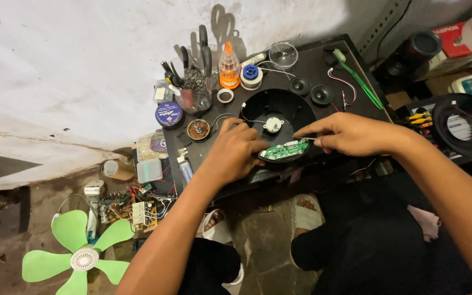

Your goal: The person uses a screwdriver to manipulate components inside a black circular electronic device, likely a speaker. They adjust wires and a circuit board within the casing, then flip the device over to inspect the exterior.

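A narrow green circuit board lies at the near rim of a black round housing on a dark work board. My left hand grips the board's left end. My right hand pinches a thin metal probe or wire whose tip touches the board's right end. A small white round part sits in the housing's middle, with thin wires running from it.
At the back stand a tool cup with pliers and scissors, an orange bottle, solder spools, two small black speakers and a green toothbrush. A green fan blade and loose circuit boards lie on the floor at left.
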